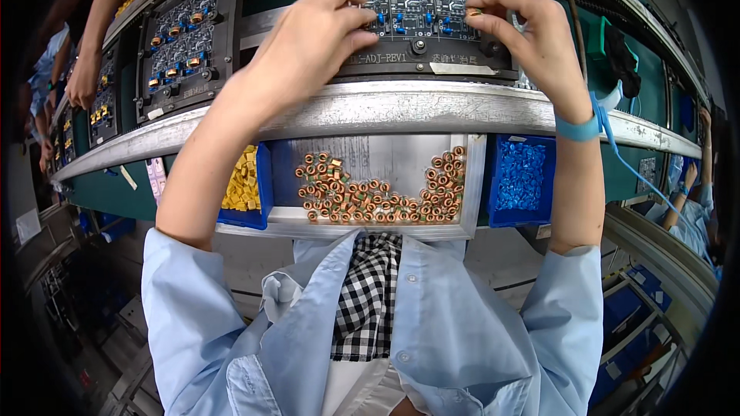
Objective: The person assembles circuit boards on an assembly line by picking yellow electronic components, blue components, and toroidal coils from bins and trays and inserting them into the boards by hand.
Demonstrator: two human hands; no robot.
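Note:
My left hand (320, 42) is over the left side of a black circuit board panel (412, 4), fingers drawn together near a blue component; whatever is between them is hidden. At the panel's right edge my right hand (536, 35) pinches a small copper-wound ring coil (473, 12) between thumb and forefinger. The panel sits in a dark fixture frame (362, 69). Three ring coils stand in its top row, and small blue parts are dotted over the lower row. A blue wrist strap (578, 129) with a coiled cord circles my right wrist.
A metal rail (401, 104) runs between me and the fixture. Nearer lie a metal tray (370, 154) of loose ring coils, a bin (266, 196) of yellow parts and a bin (501, 216) of blue parts. Another loaded fixture (185, 42) and a co-worker's hand (83, 81) are at left.

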